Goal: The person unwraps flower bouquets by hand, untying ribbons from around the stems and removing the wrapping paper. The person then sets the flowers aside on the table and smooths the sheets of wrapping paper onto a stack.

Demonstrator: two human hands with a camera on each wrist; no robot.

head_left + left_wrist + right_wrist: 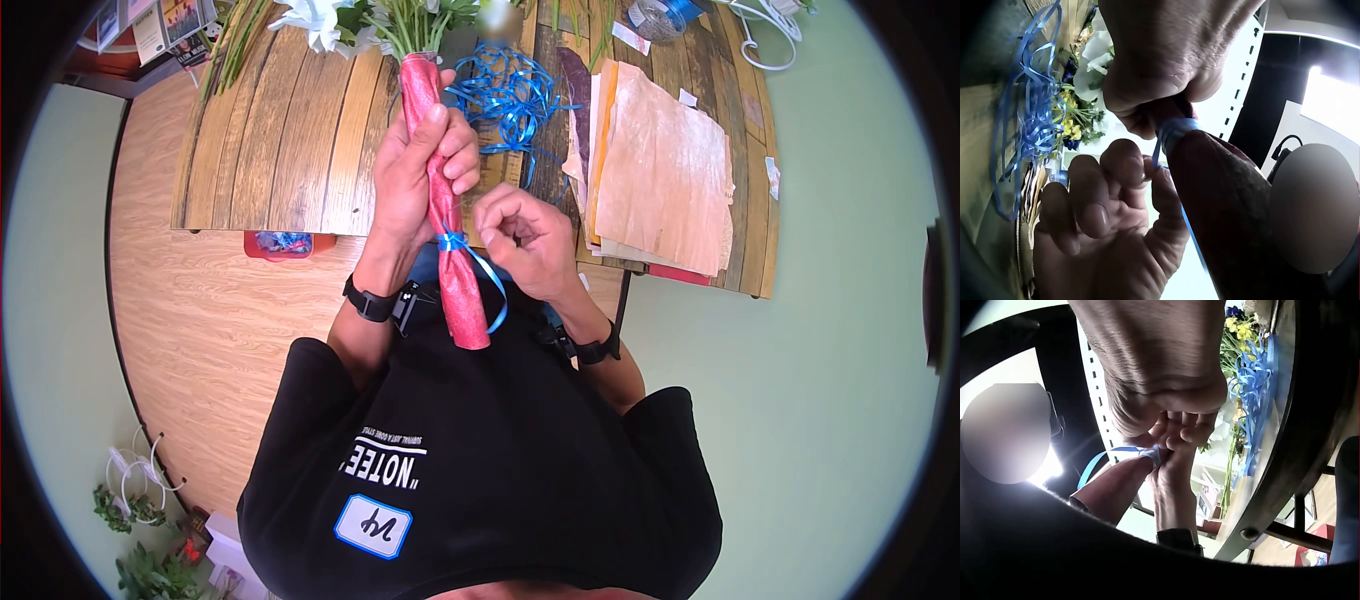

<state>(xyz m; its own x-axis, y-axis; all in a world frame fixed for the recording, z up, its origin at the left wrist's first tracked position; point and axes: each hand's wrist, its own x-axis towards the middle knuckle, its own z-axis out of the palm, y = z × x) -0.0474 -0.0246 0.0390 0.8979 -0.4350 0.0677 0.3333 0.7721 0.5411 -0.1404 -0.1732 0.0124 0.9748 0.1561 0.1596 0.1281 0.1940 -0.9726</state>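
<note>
My left hand [415, 165] grips a bouquet's stem end, rolled in crinkled red wrapping [465, 300], with its thumb laid along the front. Green stems and white flowers [318, 22] come out at the far end. Below that hand, a blue ribbon [452, 242] is wound tightly round the wrapping, and one tail hangs down its right side. Beside the binding, my right hand [530, 240] has its fingers curled. In the left wrist view, the right hand [1110, 225] pinches a thin piece of the blue ribbon [1157, 153] between thumb and forefinger, close to the binding.
A heap of loose blue ribbon [510, 95] lies on the wooden table [300, 150] beyond my hands. To its right is a stack of wrapping sheets [665, 165]. Cut stems [235, 50] lie at the left. A red bin [290, 244] stands under the table's near edge.
</note>
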